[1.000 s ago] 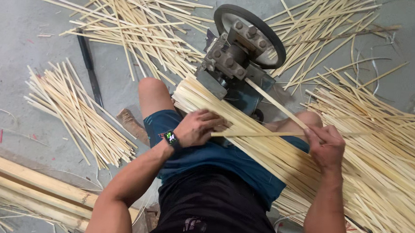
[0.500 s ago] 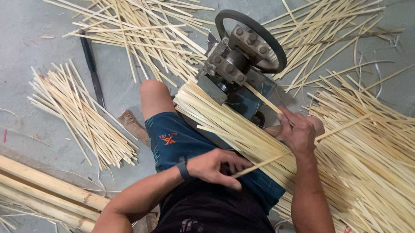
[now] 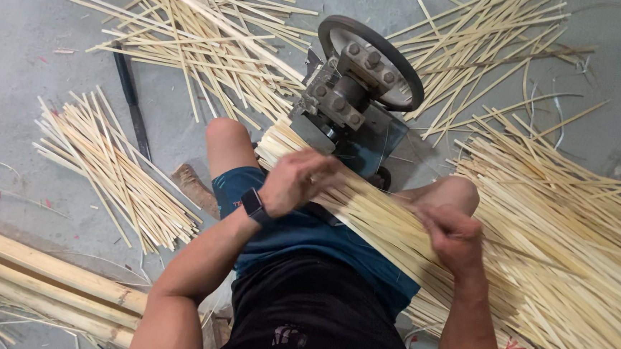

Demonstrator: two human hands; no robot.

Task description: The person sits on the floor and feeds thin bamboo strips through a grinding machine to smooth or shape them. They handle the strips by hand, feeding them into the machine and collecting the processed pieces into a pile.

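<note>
Left hand (image 3: 297, 181) moved up to the machine (image 3: 351, 101) mouth, right hand (image 3: 454, 237) slid back, both grasping one bamboo strip (image 3: 388, 204) (long axis diagonal, left nearer).

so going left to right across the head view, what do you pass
whole bamboo poles → loose pile of strips → left hand → wheeled metal machine → right hand → big heap of strips
</note>
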